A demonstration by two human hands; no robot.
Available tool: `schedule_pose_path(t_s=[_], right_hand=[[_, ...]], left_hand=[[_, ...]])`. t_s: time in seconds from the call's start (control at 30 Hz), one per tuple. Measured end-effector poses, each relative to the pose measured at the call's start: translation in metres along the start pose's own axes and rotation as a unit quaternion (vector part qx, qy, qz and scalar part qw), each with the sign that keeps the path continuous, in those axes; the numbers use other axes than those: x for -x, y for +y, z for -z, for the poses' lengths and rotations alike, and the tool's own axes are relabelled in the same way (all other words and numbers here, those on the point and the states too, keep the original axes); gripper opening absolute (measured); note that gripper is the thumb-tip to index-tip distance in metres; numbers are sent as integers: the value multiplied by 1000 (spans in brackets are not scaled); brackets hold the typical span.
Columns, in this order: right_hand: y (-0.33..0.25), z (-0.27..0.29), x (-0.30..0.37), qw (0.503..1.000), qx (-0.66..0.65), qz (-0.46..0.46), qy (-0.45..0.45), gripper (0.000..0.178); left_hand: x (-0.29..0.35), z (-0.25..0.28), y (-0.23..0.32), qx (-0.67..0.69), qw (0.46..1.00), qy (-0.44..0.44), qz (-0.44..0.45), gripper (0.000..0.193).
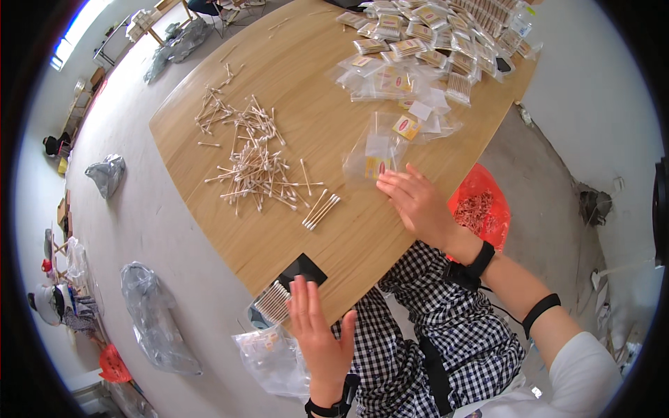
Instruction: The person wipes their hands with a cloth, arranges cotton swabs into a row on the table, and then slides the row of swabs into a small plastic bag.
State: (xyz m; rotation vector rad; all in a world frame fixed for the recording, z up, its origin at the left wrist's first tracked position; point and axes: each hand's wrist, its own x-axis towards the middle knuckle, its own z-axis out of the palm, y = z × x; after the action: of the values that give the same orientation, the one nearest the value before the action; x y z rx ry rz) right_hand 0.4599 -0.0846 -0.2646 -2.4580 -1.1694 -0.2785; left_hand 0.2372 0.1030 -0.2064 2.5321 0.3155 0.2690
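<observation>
Both hands are unclosed and pinch nothing: the left hand (pixel 320 348), fingers together and thumb out, is beside a row of cotton swabs (pixel 273 302) at the worktop's (pixel 306 104) near-left corner; the right hand (pixel 421 209) rests fingertips at a clear bag (pixel 376 166). Loose swabs (pixel 261 174) toward the left edge remain unpacked; many filled packs (pixel 408 47) crowding the far-right corner look finished.

**Wooden desk (pixel 313 90): swabs left, packets far right**

Loose cotton swabs (pixel 258 171) scattered toward left edge, strays near far edge. Short aligned row (pixel 322 210) just beside the pile. Flat clear bags (pixel 376 150), yellow labels, near lap-side edge. Far-right corner: heaped filled packets (pixel 418 49), clear bottle (pixel 521 24). Near-left corner: dark square item (pixel 304 268), aligned swab bundle (pixel 273 302).
</observation>
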Motion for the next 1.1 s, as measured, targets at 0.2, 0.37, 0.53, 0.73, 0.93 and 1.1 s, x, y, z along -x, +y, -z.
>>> schedule_pose_path(t_s=[0.2, 0.37, 0.53, 0.73, 0.93, 1.1], right_hand=[[-2, 5, -3, 986, -62, -96, 119, 35], [8, 0, -7, 989, -51, -25, 136, 18], [7, 5, -16, 981, -80, -101, 148, 10], [11, 29, -24, 830, -442, -277, 198, 15], [-46, 50, -7, 690, -655, -308, -19, 18], [-92, 51, 17, 655, -680, -299, -136, 23]], left_hand=[[-15, -17, 30, 86, 995, -24, -45, 59], [-17, -25, 41, 104, 993, -23, -41, 56], [-9, -26, 41, 112, 994, -17, -10, 48], [-3, -19, 41, 173, 983, -33, 49, 42], [-5, -23, 41, 349, 922, 3, 168, 43], [-8, -22, 36, 447, 870, 42, 206, 31]])
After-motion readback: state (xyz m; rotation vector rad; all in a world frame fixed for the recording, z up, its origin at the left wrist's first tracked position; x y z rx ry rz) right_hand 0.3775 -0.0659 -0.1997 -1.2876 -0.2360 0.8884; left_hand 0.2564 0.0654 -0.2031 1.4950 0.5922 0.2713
